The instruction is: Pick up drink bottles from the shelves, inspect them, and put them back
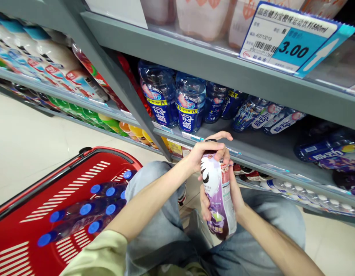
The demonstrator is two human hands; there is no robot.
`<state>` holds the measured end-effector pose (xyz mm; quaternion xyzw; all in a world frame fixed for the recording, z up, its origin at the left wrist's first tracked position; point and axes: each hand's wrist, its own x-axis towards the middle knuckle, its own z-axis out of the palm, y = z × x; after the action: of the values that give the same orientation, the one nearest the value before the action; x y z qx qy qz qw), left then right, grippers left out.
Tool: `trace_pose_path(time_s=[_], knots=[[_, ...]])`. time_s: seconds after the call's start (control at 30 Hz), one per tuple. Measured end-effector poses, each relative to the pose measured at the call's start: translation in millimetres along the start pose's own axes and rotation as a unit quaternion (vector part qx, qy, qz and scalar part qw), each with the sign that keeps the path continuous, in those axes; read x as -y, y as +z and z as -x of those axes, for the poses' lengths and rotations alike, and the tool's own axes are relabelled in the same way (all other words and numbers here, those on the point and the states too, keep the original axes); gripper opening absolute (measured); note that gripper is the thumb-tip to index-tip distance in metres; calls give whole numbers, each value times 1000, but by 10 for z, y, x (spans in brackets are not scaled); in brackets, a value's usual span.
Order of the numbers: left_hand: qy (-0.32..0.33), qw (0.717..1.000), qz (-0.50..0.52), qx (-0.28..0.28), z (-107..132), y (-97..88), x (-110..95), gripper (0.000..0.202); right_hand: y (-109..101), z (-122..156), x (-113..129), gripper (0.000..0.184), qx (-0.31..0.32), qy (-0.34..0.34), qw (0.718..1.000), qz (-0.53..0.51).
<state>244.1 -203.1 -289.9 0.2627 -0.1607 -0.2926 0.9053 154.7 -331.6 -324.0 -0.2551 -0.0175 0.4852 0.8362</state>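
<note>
Purple-labelled drink bottle (216, 195), dark cap, held tilted over lap, between knees, before shelves. Left hand (204, 153) gripping its top near cap; right hand (235, 193) wrapped around body from behind. Small label print unclear. Beyond: grey shelf (253, 148) with blue 脉动 bottles (190, 103), some upright, some lying. Price tag (295, 42) above: 健力宝橙味运动饮料560ml, 3.00, code 40010019. Left: red basket (10, 226), blue-capped bottles (86, 209) lying inside. Pale, glossy tiled floor (25, 122); shop aisle.
</note>
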Motion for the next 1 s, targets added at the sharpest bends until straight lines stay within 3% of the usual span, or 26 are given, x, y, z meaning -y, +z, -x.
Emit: trace_pose_path(time_s=[0.13, 0.3, 0.5, 0.83, 1.0], knots=[[5, 999, -10, -33, -23, 12, 14, 18, -17, -16, -8, 85, -20, -33, 999, -22], [4, 997, -9, -82, -55, 22, 15, 17, -45, -35, 42, 86, -32, -18, 999, -35], [0, 990, -41, -132, -81, 1, 10, 21, -52, -50, 69, 81, -103, -45, 994, -12], [-15, 984, -99, -149, -89, 9, -6, 28, -35, -52, 96, 77, -234, -67, 968, 57], [-31, 977, -134, -161, -97, 2, 31, 31, -71, -69, 41, 75, -287, -113, 946, 98]])
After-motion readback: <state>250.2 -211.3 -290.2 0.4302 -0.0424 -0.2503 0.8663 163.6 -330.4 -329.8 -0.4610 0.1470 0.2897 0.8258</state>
